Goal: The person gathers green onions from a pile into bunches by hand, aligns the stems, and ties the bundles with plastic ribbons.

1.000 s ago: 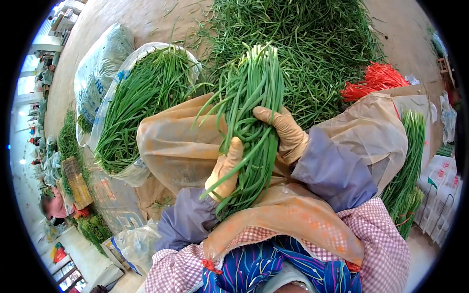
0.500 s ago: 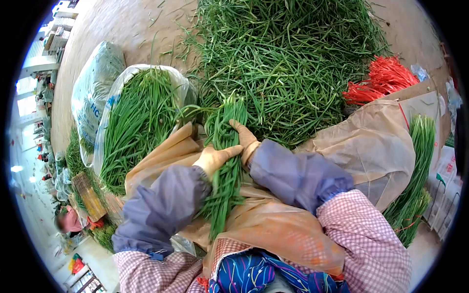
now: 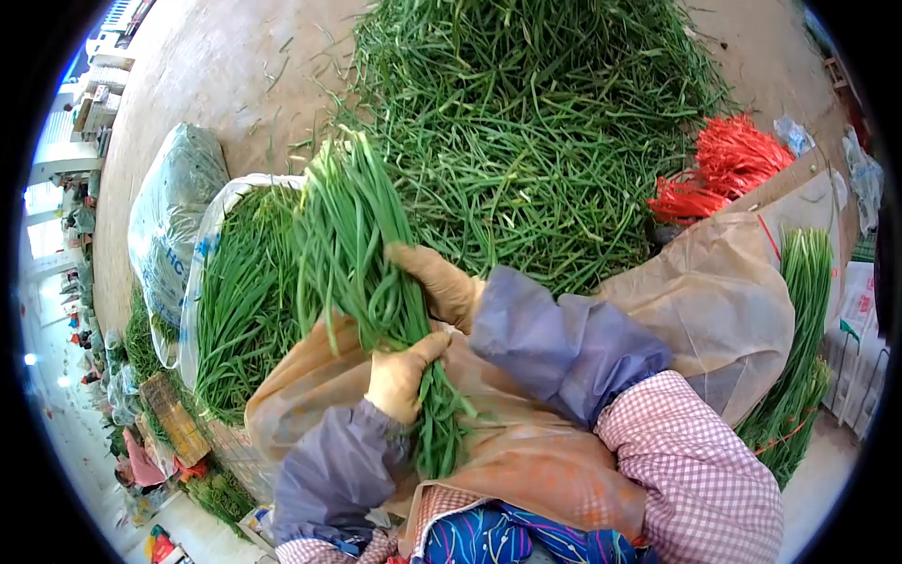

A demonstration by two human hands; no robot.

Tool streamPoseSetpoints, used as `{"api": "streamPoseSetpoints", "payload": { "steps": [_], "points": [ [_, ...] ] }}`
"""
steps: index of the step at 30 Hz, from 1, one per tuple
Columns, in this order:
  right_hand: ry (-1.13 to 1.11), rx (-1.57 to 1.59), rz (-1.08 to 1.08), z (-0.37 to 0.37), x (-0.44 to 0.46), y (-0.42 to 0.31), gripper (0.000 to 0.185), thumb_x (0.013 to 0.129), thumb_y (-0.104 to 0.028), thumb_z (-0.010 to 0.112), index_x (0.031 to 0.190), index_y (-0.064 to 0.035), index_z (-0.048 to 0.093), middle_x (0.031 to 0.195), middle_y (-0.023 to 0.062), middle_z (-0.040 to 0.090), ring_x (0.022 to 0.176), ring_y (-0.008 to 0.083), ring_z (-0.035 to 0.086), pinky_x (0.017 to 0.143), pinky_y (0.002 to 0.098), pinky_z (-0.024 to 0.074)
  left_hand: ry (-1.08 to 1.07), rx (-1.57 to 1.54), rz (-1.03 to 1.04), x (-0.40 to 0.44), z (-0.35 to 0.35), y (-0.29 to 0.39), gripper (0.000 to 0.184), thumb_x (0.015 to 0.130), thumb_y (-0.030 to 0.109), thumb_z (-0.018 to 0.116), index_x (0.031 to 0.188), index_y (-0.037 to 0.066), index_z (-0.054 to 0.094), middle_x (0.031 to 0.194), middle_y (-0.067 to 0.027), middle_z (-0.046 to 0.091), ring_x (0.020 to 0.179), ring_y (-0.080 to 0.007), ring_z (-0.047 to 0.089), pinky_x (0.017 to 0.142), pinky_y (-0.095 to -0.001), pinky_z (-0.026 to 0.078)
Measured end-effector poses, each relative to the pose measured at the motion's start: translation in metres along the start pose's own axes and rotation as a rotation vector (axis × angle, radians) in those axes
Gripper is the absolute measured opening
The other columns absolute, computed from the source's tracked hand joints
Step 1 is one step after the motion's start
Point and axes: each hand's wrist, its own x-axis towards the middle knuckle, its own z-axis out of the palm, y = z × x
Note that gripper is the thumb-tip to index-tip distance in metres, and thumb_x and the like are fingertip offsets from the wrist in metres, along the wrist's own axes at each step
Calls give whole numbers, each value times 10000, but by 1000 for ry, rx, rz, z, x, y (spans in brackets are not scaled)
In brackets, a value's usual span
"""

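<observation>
A bunch of garlic chives [image 3: 362,226] is raised over my lap, its pale stem ends up and to the left, its leaf tips hanging down. My left hand [image 3: 404,376], in a pale glove, is closed around the lower part of the bunch. Higher up, my right hand [image 3: 437,282], also gloved, grips the bunch from its right side; the fingertips are partly hidden. Under both hands lies a tan plastic apron [image 3: 536,451]. Just beyond, a large heap of loose chives [image 3: 545,160] covers the floor.
An open plastic bag of chives [image 3: 246,291] stands at left, beside another filled bag [image 3: 178,216]. Red ties [image 3: 738,160] lie at right. Bundled chives [image 3: 799,310] rest by my right side. A person in pink [image 3: 143,459] is at far left.
Both hands have shifted the bunch; its stem ends have swung up and left and now fan out. The left hand has moved lower, and the view has shifted slightly.
</observation>
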Motion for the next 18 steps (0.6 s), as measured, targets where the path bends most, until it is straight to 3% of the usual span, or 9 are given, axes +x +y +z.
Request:
{"api": "streamPoseSetpoints", "payload": {
  "steps": [1, 2, 5, 6, 8, 11, 18],
  "points": [
    [-78, 129, 119, 5, -6, -16, 452, 916, -374, 643, 1237, -66, 558, 1093, 76, 640, 938, 178, 619, 769, 335, 538, 6, 47, 85, -7, 0, 8, 77, 839, 32, 651, 910, 15, 629, 660, -28, 575, 518, -124, 525, 472, -254, 419],
    [-142, 74, 189, -35, 1, -23, 405, 928, -364, 621, 1228, -95, 577, 1109, 76, 646, 946, 168, 619, 711, 323, 531, -56, -148, 158, -17, 4, 17, 177, 827, 25, 633, 1000, 16, 597, 661, -28, 562, 502, -122, 498, 450, -256, 383],
    [229, -1083, 293, -170, 35, 39, 345, 953, -307, 579, 1237, -111, 582, 1115, 79, 649, 931, 174, 624, 672, 316, 518, -150, -272, 98, -24, -7, 33, 460, 823, -1, 580, 1272, 58, 498, 755, -35, 531, 528, -118, 461, 504, -280, 398],
    [255, -1457, 426, -188, 39, 71, 344, 952, -306, 578, 1234, -109, 582, 1115, 80, 649, 933, 176, 623, 676, 319, 517, -160, -263, 116, -24, -9, 31, 475, 826, 1, 572, 1289, 60, 484, 753, -39, 528, 534, -124, 465, 510, -284, 402],
    [190, -1802, 605, -210, 29, 99, 343, 952, -305, 575, 1230, -104, 581, 1116, 84, 648, 935, 181, 623, 686, 325, 515, -178, -229, 142, -26, -14, 28, 507, 833, 14, 568, 1323, 59, 450, 771, -49, 530, 540, -144, 476, 521, -295, 415],
    [289, -1935, 674, -242, 1, 57, 341, 951, -302, 571, 1224, -98, 581, 1116, 89, 646, 940, 187, 623, 700, 333, 511, -125, -295, 123, -31, -17, 30, 543, 823, 7, 581, 1340, 88, 437, 798, -53, 531, 558, -159, 483, 538, -318, 431],
    [645, -2065, 551, -274, 1, -55, 337, 949, -297, 561, 1209, -82, 580, 1117, 101, 643, 949, 201, 622, 733, 352, 503, -110, -417, 9, -26, -23, 29, 570, 806, -8, 594, 1347, 72, 434, 797, -83, 560, 559, -168, 495, 533, -313, 427]
  ]
}}
